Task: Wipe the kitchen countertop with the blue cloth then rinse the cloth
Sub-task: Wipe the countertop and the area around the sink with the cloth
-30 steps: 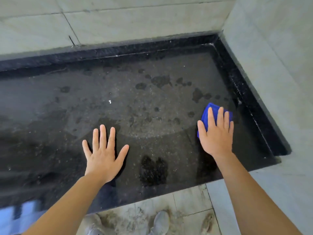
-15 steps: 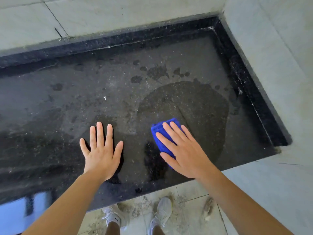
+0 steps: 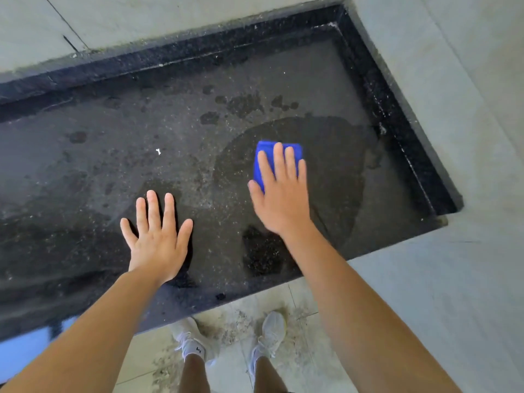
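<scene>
A kitchen in a home, seemingly unfinished or under renovation, is showing here. A dark speckled stone counter [image 3: 119, 143] is running along pale grey tiled walls [image 3: 158, 18], ending in the far right corner, where a raised black stone upstand [image 3: 394, 109] is lining its far and right edges. Dust, wet smears and dried splash marks are covering the counter's surface. Below its near edge, pale floor tiles [image 3: 235, 361] are lying under gritty debris, with a pair of white sneakers [image 3: 270, 333] standing on them. A blue cloth [image 3: 266, 157] is lying flat under a hand [image 3: 280, 199] toward the counter's right side, suggesting cleaning.
</scene>
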